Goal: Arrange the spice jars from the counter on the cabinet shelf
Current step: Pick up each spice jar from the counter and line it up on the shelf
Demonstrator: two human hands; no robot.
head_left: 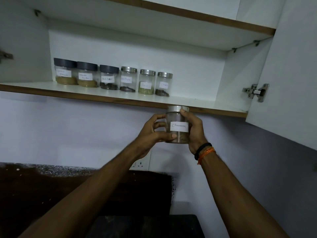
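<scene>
I hold a clear glass jar labelled "Cinnamon" (178, 125) with a steel lid in both hands, just below the front edge of the cabinet shelf (96, 96). My left hand (151, 131) grips its left side and base. My right hand (193, 129) wraps its right side, thumb on the lid. Several labelled spice jars stand in a row on the shelf: three with dark lids at the left (66, 72) and three with steel lids to their right, ending with one (163, 84) just above and left of my hands.
The shelf has bare white board (193, 98) right of the last jar. The open cabinet door (291, 79) with its hinge (256, 91) hangs at the right. An upper shelf (188, 16) runs overhead. A wall socket (140, 164) and the dark counter (51, 186) lie below.
</scene>
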